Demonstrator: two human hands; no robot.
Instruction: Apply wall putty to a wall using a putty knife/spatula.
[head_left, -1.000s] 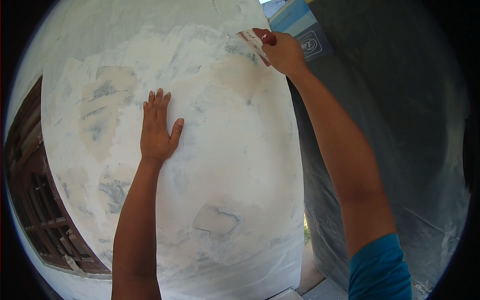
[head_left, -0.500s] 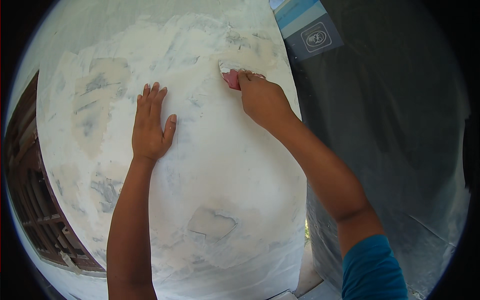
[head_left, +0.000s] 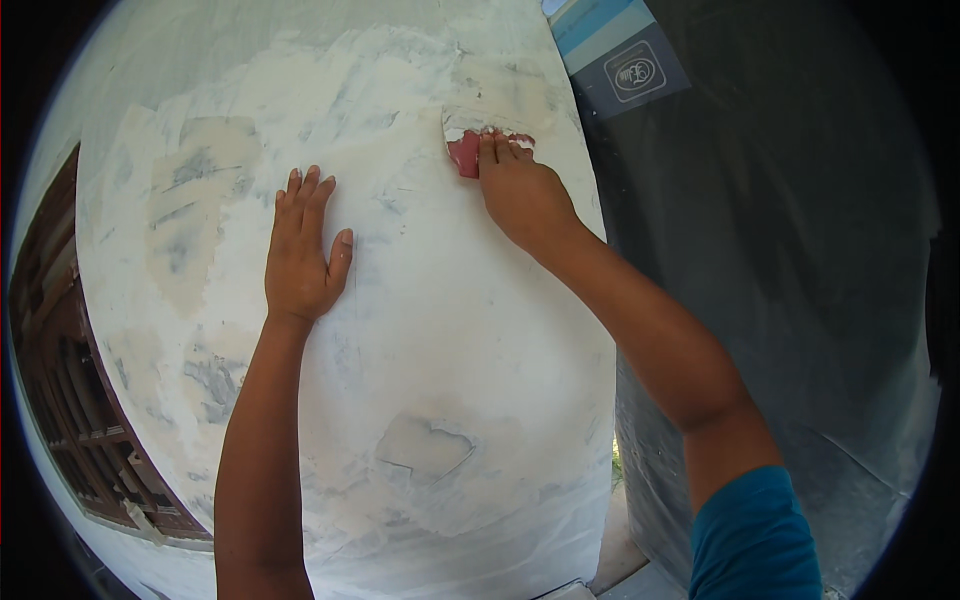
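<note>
A red putty knife [head_left: 465, 153], its wide blade smeared with white filler, lies against the upper right part of a wall [head_left: 420, 310]. My right hand [head_left: 522, 190] grips it, the fingers pressed over its back and reaching toward the blade. To the left, my left hand [head_left: 303, 250] rests flat on the wall, fingers up and thumb out to the side, holding nothing. White filler coats much of the wall, with grey and beige patches showing through. Low in the middle is a rough-edged patch [head_left: 427, 448].
A dark brown slatted wooden window or shutter [head_left: 95, 420] is set at the far left. Beyond the wall's right edge hangs a large dark sheet [head_left: 760, 260], with a blue printed panel [head_left: 620, 55] at its top. A narrow gap shows between wall and sheet lower down.
My right hand has turned a little and the putty knife has shifted slightly to the right, with its blade edge higher on the wall. My left hand stays in place.
</note>
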